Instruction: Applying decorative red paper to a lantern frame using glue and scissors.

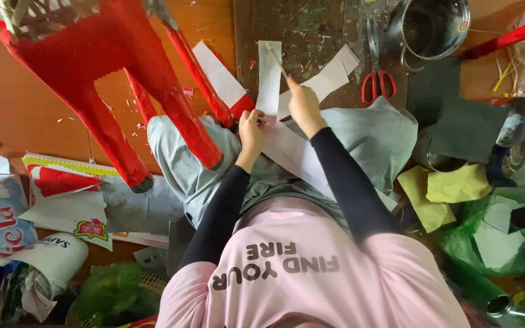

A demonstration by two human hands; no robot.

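left hand [251,123] pins white paper strip [269,76]; right hand [304,104] holds stick [276,61]

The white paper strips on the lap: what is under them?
Under the white paper strips lie grey trousers and, farther out, a dark, scrap-littered mat. The left hand pins one strip; the right hand holds a thin stick. The legs are hidden.

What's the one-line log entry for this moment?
left hand pins white paper strip | right hand holds thin stick | scissors idle
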